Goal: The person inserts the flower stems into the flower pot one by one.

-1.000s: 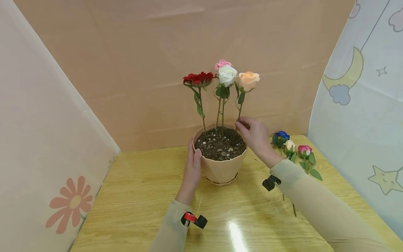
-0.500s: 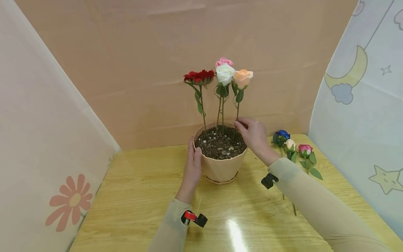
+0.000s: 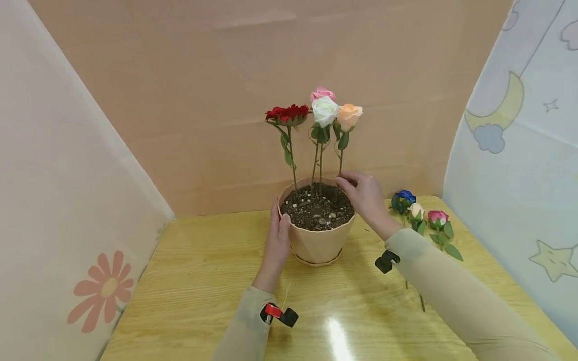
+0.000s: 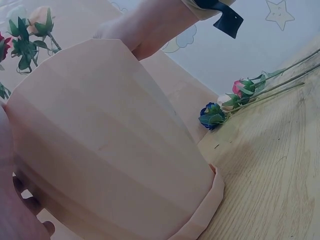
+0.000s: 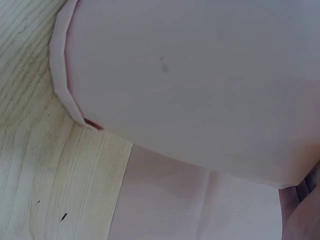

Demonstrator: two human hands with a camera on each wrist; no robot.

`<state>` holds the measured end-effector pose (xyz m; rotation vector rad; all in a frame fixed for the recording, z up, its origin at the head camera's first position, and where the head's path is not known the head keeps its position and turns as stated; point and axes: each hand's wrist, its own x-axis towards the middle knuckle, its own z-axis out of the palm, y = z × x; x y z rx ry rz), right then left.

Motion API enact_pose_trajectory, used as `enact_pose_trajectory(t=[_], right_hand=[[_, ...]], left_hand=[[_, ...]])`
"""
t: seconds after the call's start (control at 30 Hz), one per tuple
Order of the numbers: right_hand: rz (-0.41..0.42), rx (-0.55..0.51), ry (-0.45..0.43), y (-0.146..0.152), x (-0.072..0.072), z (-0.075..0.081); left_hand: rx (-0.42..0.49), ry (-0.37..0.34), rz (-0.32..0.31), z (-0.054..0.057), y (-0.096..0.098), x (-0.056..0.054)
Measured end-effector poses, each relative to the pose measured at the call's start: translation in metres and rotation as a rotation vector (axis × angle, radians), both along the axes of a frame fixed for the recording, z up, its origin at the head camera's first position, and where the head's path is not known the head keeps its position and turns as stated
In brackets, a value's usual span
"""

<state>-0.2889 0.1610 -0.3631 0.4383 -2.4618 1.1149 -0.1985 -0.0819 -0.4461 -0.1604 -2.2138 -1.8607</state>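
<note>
A peach-coloured rose [image 3: 349, 117] stands nearly upright at the right of the flower pot [image 3: 319, 245], its lower stem by the soil. My right hand [image 3: 365, 196] pinches that stem between thumb and fingers just above the pot's rim. Along the pot's left side lies my left hand [image 3: 276, 245], fingers fairly straight against the wall and thumb near the front rim. Also standing in the dark soil [image 3: 311, 213] are a red flower [image 3: 287, 115], a white rose [image 3: 324, 111] and a pink rose [image 3: 322, 93]. The left wrist view shows the pot wall [image 4: 110, 135] close up.
On the table [image 3: 217, 271] to the right lie a blue rose [image 3: 405, 196], a cream rose [image 3: 416, 210] and a magenta rose [image 3: 437, 217], partly behind my right arm. A saucer [image 4: 205, 205] sits under the pot. Cloth screens surround the back and sides.
The peach rose has swung left, closer to the white rose, and stands straighter. My right hand has shifted slightly with its stem, while my left hand stays on the pot.
</note>
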Motion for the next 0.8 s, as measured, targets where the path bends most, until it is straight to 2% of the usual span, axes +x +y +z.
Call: enact_pose_trajectory(t=[0.27, 0.47, 0.63, 0.8], right_hand=[[-0.008, -0.025, -0.027, 0.003, 0.002, 0.003], [-0.007, -0.093, -0.065, 0.008, 0.005, 0.003], [-0.006, -0.121, -0.106, 0.017, 0.011, 0.009], [-0.025, -0.105, -0.093, 0.031, 0.018, 0.017]], left_hand=[[0.026, 0.023, -0.013, -0.001, 0.001, 0.001], [0.021, 0.019, -0.011, -0.001, 0.001, 0.002], [0.021, 0.016, -0.012, -0.003, 0.002, 0.002], [0.027, 0.011, -0.014, -0.003, 0.001, 0.001]])
